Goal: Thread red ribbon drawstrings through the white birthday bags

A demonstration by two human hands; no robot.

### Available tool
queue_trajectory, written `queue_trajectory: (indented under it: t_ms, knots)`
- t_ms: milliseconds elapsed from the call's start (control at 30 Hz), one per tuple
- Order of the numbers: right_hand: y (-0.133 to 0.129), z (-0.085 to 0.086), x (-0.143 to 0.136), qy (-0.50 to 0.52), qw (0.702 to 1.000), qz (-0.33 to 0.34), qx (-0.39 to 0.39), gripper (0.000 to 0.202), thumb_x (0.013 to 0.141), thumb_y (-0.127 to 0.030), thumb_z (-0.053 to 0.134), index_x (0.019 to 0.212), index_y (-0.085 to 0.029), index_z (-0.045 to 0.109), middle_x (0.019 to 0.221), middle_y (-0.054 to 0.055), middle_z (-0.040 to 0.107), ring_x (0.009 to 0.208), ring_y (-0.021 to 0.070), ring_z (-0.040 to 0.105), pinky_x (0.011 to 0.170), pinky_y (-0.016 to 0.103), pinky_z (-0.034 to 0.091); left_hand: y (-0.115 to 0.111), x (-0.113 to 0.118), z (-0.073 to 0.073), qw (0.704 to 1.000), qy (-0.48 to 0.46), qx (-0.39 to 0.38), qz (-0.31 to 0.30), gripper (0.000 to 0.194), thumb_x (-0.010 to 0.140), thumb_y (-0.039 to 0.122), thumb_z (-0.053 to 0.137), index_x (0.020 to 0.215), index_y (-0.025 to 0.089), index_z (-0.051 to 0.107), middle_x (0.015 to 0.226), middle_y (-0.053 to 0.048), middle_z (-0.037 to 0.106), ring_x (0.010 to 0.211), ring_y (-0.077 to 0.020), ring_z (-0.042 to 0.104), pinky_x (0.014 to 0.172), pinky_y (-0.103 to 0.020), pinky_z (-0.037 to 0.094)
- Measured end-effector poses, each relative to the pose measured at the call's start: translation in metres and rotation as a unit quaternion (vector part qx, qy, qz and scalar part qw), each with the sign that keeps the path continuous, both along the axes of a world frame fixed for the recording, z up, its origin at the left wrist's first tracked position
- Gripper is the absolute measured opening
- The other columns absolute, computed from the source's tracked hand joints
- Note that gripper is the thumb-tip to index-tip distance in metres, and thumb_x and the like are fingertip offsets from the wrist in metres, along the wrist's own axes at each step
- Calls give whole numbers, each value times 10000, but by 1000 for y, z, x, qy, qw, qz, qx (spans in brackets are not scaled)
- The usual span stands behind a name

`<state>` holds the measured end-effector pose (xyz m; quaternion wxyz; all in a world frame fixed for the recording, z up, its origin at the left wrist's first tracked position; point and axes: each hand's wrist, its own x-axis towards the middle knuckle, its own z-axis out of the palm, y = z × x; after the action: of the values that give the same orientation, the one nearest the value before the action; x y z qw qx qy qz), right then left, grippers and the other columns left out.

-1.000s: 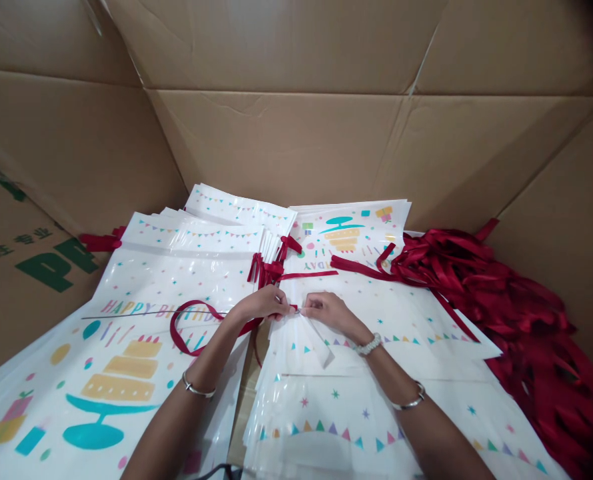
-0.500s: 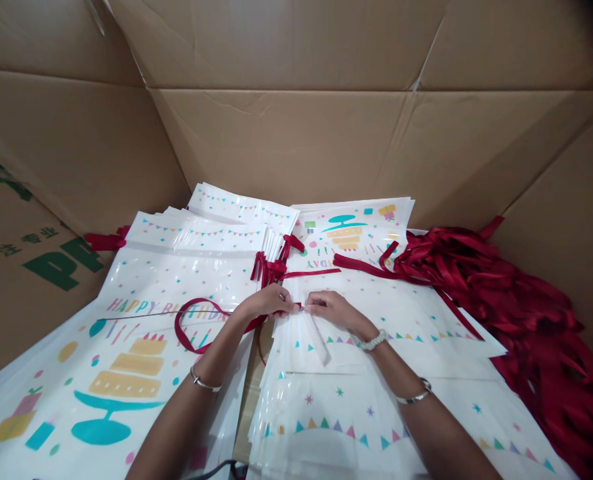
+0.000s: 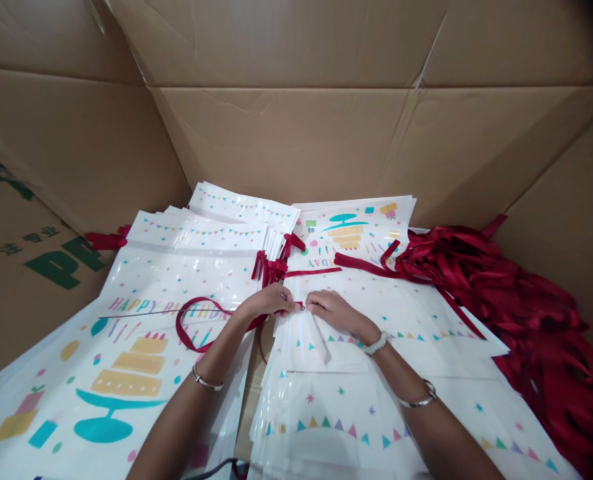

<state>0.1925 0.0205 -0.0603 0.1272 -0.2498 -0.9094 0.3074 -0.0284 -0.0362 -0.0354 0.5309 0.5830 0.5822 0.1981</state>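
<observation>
My left hand (image 3: 275,300) is closed in a pinch on a long thin metal rod (image 3: 141,314), whose far end points left over the printed bags. A red ribbon (image 3: 184,337) loops beside the rod and runs under my left wrist; a small red end shows at the fingertips. My right hand (image 3: 334,312) is closed, pinching the gathered edge of a white plastic bag (image 3: 321,407) printed with bunting and stars. Both sets of fingertips almost meet at the bag's edge. Exactly what lies between the fingers is partly hidden.
To the left lies a stack of "Happy Birthday" bags (image 3: 141,417). Bags with tied red ribbons (image 3: 271,268) are behind my left hand. A heap of red ribbons (image 3: 476,273) lies at the right. Cardboard walls (image 3: 286,133) stand around the back and sides.
Both hands stay nearly in place, still pinching. The whole view has shifted very slightly; the bags, rod and ribbon lie as before.
</observation>
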Motion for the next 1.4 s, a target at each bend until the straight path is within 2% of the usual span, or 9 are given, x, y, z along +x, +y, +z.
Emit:
queue_trajectory:
  t_ms: [333, 633, 1167, 1400]
  knots:
    - [-2, 0, 1, -31, 1000, -3, -1, 241, 1025, -289, 356, 944, -212, 570, 967, 22, 629, 931, 189, 523, 955, 375, 325, 0, 3, 4, 1000, 6, -9, 7, 410, 666, 516, 766, 610, 154, 581, 530, 3, 561, 467, -91, 421, 453, -234, 263]
    - [-6, 4, 1, -37, 999, -10, 7, 240, 1026, -276, 345, 934, -207, 555, 968, 30, 619, 940, 192, 526, 960, 390, 324, 2, 3, -3, 1000, -10, 2, 7, 459, 661, 567, 765, 604, 149, 584, 528, 5, 549, 462, -87, 408, 454, -236, 248]
    - [-7, 2, -3, -42, 999, -10, 14, 223, 1026, -264, 357, 912, -202, 538, 955, 25, 629, 927, 187, 515, 911, 370, 318, 2, 9, -3, 999, -10, -10, 30, 394, 651, 490, 766, 576, 159, 567, 510, 11, 547, 451, -85, 394, 458, -240, 260]
    - [-8, 1, -6, -45, 998, -19, 32, 199, 1012, -244, 386, 896, -196, 541, 952, 32, 639, 932, 193, 527, 886, 362, 317, 3, 7, -9, 999, 37, 14, 18, 326, 700, 420, 700, 559, 156, 571, 495, 4, 523, 455, -89, 396, 467, -241, 257]
